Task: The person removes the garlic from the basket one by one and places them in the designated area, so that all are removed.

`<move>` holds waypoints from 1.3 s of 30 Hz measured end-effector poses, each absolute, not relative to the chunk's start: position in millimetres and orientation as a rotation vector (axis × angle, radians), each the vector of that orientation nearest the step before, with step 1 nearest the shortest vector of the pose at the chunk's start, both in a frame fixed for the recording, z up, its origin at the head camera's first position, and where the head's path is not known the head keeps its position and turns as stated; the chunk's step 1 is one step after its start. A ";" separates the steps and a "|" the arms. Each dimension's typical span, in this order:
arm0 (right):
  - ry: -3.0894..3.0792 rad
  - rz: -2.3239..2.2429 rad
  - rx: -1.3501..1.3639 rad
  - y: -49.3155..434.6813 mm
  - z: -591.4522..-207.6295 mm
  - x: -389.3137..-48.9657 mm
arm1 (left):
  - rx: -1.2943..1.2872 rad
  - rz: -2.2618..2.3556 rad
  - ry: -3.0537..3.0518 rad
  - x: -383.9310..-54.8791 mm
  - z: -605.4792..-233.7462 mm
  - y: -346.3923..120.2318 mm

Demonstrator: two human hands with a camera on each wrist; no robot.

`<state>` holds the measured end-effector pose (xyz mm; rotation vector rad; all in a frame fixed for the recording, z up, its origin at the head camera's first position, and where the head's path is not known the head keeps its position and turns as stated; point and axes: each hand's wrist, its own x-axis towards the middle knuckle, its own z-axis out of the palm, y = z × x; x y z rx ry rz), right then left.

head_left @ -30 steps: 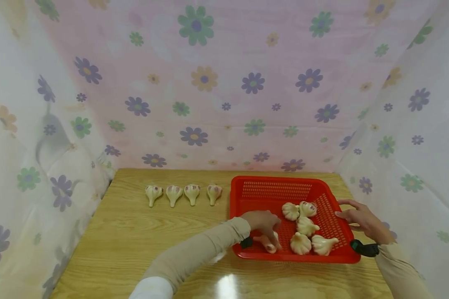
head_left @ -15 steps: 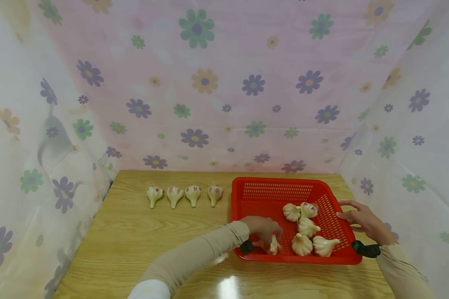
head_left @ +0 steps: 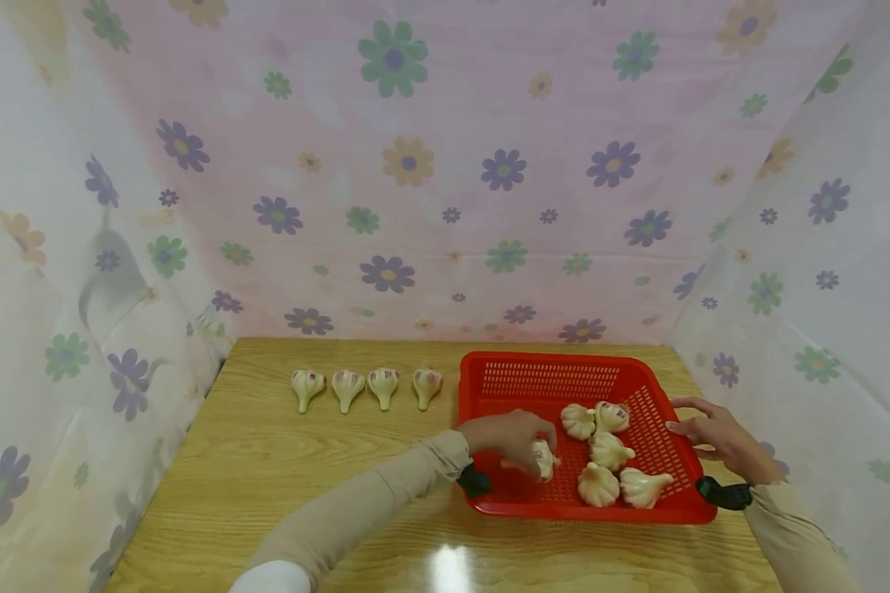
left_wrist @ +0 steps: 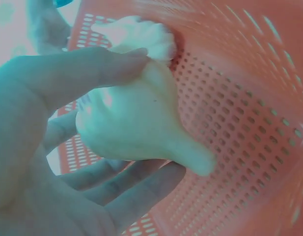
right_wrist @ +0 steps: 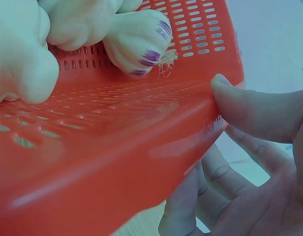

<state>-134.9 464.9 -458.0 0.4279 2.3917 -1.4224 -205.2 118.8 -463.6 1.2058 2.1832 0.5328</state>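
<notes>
Left hand (head_left: 515, 436): pinches a garlic bulb (left_wrist: 129, 120), thumb above, fingers below and behind.
Held garlic: inside the left part of the red basket (head_left: 504, 403); whether it clears the floor is hard to tell.
Right hand (head_left: 723, 432): grips the basket's right rim, thumb on top, fingers outside.
Loose garlic: five bulbs (head_left: 598, 486) lie toward the basket's right side.
Row on table: four bulbs (head_left: 348, 389), left of the basket.
Slip risk: the smooth, rounded bulb could roll out of a light pinch.
Snag risk: the wrist strap (head_left: 475, 480) could catch the near-left rim.
Tipping risk: a tug on the right rim could set the loose bulbs rolling.
</notes>
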 end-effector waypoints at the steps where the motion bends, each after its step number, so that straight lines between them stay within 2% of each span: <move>1: 2.391 -1.421 0.429 464.8 -458.0 -135.0 | 1.221 0.559 2.196 -206.2 -461.7 116.2; 17: 2.378 -1.412 0.460 465.8 -457.3 -136.8 | 1.144 0.983 2.168 -212.0 -437.9 72.2; 31: 2.390 -1.406 0.405 465.6 -457.3 -136.0 | 1.073 1.252 2.072 -197.8 -439.8 39.0; 39: 2.384 -1.396 0.447 466.3 -457.6 -137.1 | 1.052 1.365 2.034 -193.1 -427.9 23.9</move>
